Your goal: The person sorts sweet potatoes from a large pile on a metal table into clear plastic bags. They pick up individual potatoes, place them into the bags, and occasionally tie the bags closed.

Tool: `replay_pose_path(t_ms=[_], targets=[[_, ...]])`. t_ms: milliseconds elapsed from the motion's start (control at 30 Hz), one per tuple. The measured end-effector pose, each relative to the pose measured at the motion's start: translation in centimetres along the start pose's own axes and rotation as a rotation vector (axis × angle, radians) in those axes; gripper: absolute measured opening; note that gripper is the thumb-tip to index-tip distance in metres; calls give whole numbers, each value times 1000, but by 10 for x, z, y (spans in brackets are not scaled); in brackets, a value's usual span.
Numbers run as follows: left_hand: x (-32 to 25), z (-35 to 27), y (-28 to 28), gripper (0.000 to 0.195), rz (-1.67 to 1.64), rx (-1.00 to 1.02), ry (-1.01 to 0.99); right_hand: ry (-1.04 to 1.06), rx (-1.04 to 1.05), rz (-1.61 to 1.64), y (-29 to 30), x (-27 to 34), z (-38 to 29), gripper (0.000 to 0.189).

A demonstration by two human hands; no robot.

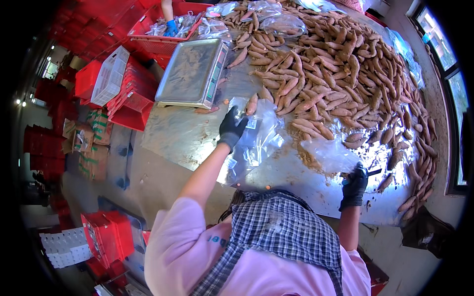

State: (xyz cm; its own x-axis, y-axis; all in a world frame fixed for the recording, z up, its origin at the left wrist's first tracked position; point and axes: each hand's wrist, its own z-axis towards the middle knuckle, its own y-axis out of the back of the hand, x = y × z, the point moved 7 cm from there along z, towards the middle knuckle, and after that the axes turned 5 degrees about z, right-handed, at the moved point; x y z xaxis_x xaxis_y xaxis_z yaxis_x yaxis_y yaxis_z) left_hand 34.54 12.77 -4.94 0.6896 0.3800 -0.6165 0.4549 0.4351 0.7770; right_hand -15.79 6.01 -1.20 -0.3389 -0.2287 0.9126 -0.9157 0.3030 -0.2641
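My left hand (233, 128), in a dark glove, is over a stack of clear plastic bags (261, 138) on the metal table. Its thumb and fingers are apart, and nothing shows between them. Just beyond the fingertips a single sweet potato (251, 104) lies on the bags. To the right, my gloved right hand (354, 186) grips a crumpled clear plastic bag (329, 152). A thin dark tool (374, 172), perhaps a knife, sticks out from the same hand; a bit of teal shows at the fingers. A large heap of soil-covered sweet potatoes (326, 81) covers the table beyond.
A platform scale (192, 70) stands at the table's left side. Behind it, another person's gloved hand (171, 29) reaches into a red crate (148, 36) of bagged produce. Stacked red crates (129, 92) and a white crate (110, 76) are on the left; a window (457, 96) is on the right.
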Motion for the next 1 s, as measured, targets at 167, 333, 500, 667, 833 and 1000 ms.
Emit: replay_pose_path(t_ms=[167,333,500,667,833,1000], targets=[[-38,55,-39,66,288,312,151,89,241,-277,-21,-3,-3,3],[1,80,-39,57,83,168,186,-112,50,50,-9,10,-10,16],[-16,0,37,71,-321,195,-97,-176,-51,-15,30,7,-25,9],[11,-57,51,83,23,378,-27,-382,-67,40,11,-35,-39,9],[65,-78,31,69,-6,432,149,-306,79,46,-39,-19,-34,10],[14,-66,53,56,-208,225,-60,-207,29,-82,-25,6,-44,7]])
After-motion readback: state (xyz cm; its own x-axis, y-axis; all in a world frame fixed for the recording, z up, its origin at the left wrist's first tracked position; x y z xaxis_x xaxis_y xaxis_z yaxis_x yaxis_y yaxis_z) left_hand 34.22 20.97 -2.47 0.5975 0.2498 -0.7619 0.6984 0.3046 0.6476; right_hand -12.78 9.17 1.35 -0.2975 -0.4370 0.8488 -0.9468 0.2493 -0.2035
